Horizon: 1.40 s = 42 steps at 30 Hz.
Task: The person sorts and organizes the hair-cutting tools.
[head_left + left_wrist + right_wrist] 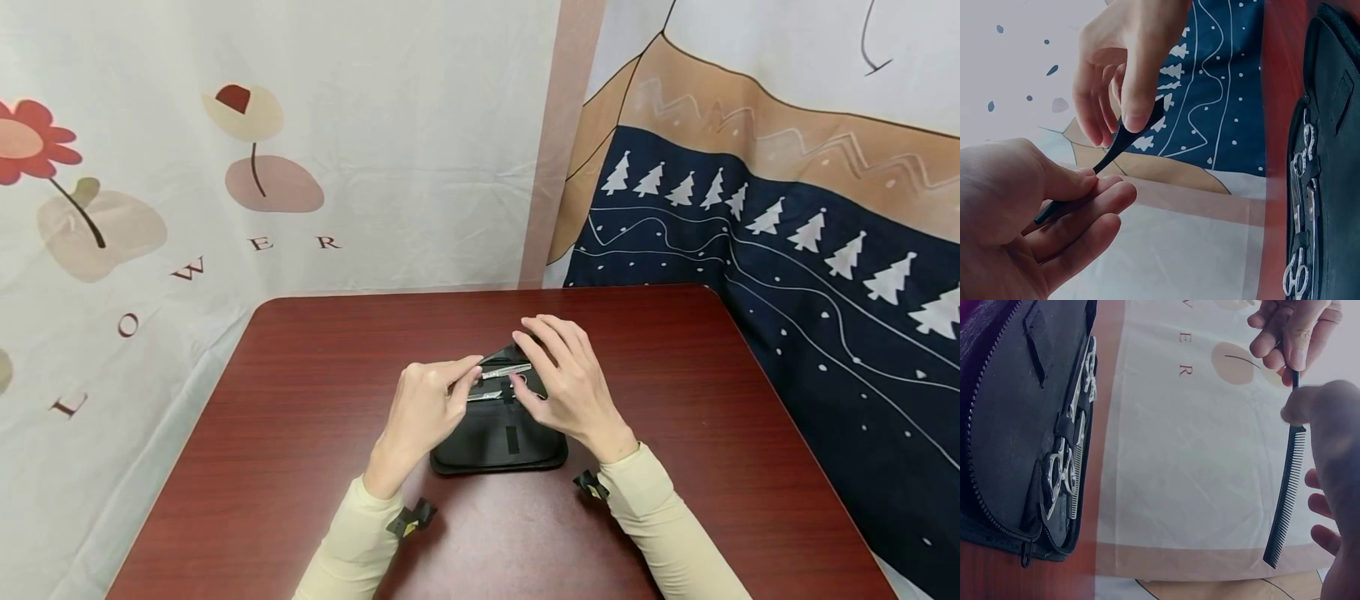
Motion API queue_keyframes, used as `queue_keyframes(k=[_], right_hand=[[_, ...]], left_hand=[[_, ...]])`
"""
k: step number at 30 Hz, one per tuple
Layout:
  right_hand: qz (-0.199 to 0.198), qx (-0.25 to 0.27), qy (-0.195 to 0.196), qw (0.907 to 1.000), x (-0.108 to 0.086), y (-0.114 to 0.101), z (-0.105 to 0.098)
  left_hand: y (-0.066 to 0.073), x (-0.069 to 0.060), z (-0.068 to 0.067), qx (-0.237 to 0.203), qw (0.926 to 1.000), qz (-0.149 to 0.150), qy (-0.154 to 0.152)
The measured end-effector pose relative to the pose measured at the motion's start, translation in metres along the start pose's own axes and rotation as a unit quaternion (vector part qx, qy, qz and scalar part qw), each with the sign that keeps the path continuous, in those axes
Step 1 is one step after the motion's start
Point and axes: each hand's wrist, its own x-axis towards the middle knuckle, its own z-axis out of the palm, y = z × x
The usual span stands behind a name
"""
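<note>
Cream long sleeves (348, 546) are reaching over a glossy red-brown wooden table (300, 400), where an open black zippered case (480, 454) is lying with silver metal scissors (507, 371) strapped inside. Above the case, the left hand (423, 404) is pinching the handle of a slim black fine-toothed comb (1286, 500) between thumb and fingers. The right hand (573, 379) is spreading its fingers loosely, its thumb hovering at the comb; contact is remaining unclear. Beyond, a white flower-printed cloth (412, 125) is hanging.
</note>
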Motion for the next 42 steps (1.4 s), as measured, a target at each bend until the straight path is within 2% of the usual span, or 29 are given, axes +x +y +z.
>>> queue_keyframes(k=[9,19,25,33,42], right_hand=[[0.044,0.016,-0.057,0.9973,0.000,0.002,-0.006],[0.102,0.085,-0.101,0.9860,-0.011,0.003,-0.021],[0.137,0.119,-0.131,0.9747,-0.022,0.004,-0.032],[0.184,0.140,-0.182,0.9557,-0.042,0.003,-0.043],[0.203,0.156,-0.246,0.9348,-0.070,0.004,-0.049]], left_hand=[[-0.004,0.000,-0.006,0.005,0.9999,-0.010,0.004],[-0.013,-0.007,-0.012,-0.015,0.9996,-0.020,0.015],[-0.023,-0.017,-0.016,-0.027,0.9991,-0.027,0.019],[-0.039,-0.033,-0.028,-0.052,0.9975,-0.048,0.002],[-0.053,-0.056,-0.040,-0.070,0.9945,-0.078,0.005]])
